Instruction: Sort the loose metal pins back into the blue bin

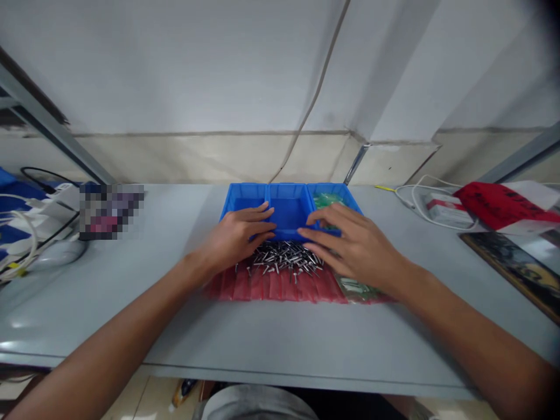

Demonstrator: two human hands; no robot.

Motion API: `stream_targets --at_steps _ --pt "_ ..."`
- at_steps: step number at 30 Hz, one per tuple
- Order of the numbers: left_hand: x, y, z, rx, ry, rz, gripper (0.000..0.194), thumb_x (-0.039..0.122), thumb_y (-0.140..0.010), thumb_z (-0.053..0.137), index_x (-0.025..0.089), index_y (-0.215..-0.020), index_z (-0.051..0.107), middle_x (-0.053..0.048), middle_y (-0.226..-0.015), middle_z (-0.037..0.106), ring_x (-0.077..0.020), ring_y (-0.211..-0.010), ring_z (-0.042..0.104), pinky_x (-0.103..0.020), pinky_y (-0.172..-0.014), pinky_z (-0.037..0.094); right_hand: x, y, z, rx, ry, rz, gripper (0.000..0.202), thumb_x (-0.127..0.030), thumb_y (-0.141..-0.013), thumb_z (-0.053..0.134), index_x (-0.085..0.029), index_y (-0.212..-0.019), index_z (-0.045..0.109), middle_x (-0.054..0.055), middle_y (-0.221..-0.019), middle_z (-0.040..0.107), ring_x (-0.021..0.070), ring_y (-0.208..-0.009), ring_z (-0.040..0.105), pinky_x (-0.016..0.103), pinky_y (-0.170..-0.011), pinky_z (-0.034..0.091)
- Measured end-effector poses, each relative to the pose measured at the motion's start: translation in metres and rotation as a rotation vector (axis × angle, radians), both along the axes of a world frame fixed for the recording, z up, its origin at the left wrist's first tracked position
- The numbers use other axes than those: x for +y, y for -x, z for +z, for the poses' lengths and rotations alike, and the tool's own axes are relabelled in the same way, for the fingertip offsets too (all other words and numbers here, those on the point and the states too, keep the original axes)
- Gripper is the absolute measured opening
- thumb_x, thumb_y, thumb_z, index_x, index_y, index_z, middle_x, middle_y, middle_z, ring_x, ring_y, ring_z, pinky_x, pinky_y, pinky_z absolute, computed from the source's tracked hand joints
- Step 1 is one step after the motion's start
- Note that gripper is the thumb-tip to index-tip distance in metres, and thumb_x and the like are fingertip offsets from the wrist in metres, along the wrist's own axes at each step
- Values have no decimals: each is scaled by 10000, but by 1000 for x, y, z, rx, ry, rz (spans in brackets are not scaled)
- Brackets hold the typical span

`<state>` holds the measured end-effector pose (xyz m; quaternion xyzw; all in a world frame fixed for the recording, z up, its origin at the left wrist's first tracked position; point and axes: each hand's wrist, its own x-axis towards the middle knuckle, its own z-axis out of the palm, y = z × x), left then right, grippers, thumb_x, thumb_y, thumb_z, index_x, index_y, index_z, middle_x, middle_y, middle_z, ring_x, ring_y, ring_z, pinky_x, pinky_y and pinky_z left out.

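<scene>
- Fasteners (286, 255) lie heaped on red plastic (280, 286)
- Left hand (236, 234), fingers spread, at blue bins (289, 213)
- Right hand (352, 242), half-open, alongside (any small item held, cannot tell)

Bare forearms (131, 318) — pale grey garment (260, 403).

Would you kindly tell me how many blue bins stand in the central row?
3: the left bin, the middle bin, and the right bin, which holds something green. None seems hidden.
</scene>
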<state>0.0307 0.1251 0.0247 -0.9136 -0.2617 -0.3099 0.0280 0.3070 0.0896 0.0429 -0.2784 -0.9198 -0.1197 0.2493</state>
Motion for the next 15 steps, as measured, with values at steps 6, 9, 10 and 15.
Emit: stream_targets --at_steps 6,9,10,15 --pt "-1 4 7 31 -52 27 255 281 -996 643 155 -1199 732 -117 -1274 742 -281 -1226 706 -474 -1044 621 -19 22 -7 -140 62 136 235 -197 -1020 563 -146 -1167 740 92 -1016 730 227 -960 694 399 -859 619" --pt "-3 7 15 -18 -68 56 242 243 -1004 625 170 -1219 706 -72 -1197 771 -229 -1117 744 -411 -972 644 -20 23 -12 -100 102 138 226 -151 -1019 546 -146 -1126 745 87 -1018 729 208 -953 701 373 -866 620" --pt "-4 7 17 -27 -80 52 219 224 -1004 616 172 -1196 708 -64 -1173 777 -216 -1095 746 -389 -954 644 -19 22 -13 -69 111 135 230 -153 -1022 542 -146 -1136 742 87 -1015 729 207 -949 704 368 -858 622" --pt "-9 6 24 12 -183 21 164 165 -975 621 157 -1115 706 -67 -1118 778 -210 -1043 744 -357 -913 634 -17 21 -9 82 207 114 258 -128 -1021 538 -147 -1176 743 98 -1032 730 205 -909 712 363 -770 625"
